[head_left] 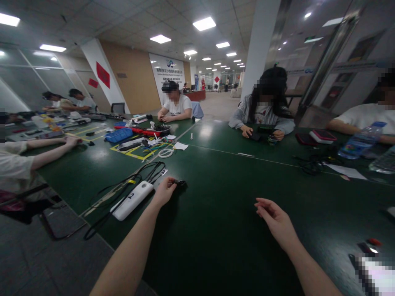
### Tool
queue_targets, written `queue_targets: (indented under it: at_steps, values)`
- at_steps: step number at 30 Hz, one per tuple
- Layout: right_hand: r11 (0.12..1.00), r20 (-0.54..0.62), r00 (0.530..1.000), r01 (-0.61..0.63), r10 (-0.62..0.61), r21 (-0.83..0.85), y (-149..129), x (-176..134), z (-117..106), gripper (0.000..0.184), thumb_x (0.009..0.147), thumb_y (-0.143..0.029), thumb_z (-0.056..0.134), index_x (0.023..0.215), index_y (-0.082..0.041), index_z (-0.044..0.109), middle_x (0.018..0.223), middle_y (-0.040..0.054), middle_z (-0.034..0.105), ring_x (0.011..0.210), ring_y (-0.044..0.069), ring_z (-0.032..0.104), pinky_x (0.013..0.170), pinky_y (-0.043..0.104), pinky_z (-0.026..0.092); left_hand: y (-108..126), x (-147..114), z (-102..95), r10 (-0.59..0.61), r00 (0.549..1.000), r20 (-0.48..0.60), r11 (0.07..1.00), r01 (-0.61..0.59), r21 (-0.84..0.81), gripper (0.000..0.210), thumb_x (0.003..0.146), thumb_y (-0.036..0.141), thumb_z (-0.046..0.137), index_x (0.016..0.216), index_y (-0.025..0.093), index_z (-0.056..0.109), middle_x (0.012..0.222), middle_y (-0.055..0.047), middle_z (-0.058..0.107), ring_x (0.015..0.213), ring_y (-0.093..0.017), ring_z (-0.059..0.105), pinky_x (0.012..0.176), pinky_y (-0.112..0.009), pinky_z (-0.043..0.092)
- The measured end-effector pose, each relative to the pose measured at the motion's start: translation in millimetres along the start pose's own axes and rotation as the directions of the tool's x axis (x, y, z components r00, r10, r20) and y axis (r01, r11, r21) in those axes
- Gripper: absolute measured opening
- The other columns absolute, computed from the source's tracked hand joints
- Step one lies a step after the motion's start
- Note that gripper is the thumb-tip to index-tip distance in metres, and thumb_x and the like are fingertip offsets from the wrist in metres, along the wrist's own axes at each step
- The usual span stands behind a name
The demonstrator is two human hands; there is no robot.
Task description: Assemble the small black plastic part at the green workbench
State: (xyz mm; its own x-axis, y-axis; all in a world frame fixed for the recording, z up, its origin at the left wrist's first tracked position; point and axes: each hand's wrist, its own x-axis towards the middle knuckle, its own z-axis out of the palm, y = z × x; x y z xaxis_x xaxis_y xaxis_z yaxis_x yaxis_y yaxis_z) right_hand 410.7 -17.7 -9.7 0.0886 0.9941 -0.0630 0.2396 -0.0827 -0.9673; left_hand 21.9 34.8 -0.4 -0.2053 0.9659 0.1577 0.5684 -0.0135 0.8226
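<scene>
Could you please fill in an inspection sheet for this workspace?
Surface: dark green tabletop, glossy, with yellow tape marks toward the left.
Things at the hands: small dark object at the left hand, too small to identify; white case marked 2 nearby.
Clutter: blue tray and white paper farther off; clear bottle at right.
Hands: left pinches the dark object; right hand, loosely curled, holds nothing.
Cables: black cables beside the case; white coiled cable beyond; black tangle at right.
Surroundings: co-workers seated around the table; ceiling lights on.
</scene>
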Motion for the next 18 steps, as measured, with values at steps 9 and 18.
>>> queue_targets:
  at_steps: [9,18]
  values:
    - [1.0,-0.009,1.0,-0.007,0.007,-0.001,-8.4,-4.1,1.1,0.035,0.068,-0.038,0.057,0.101,-0.025,0.058,0.094,0.0037,0.063,0.086,0.022,0.059,0.076,0.038,0.049,6.1,-4.9,-2.0,0.031,0.997,0.067,0.997,-0.036,0.07,0.018,0.069,0.028,0.051,0.084,0.019,0.053,0.085,-0.003,0.062,0.078,-0.017,0.06,0.073,-0.031,0.045]
    - [1.0,-0.017,1.0,-0.008,0.008,0.005,-10.1,-5.0,0.7,0.034,0.067,-0.038,0.059,0.099,-0.025,0.059,0.093,0.0029,0.064,0.085,0.023,0.059,0.075,0.039,0.049,3.6,-2.1,-2.0,0.025,0.998,0.063,0.976,-0.038,0.214,0.018,0.074,0.028,0.046,0.089,0.02,0.05,0.087,-0.003,0.061,0.08,-0.015,0.058,0.074,-0.029,0.044]
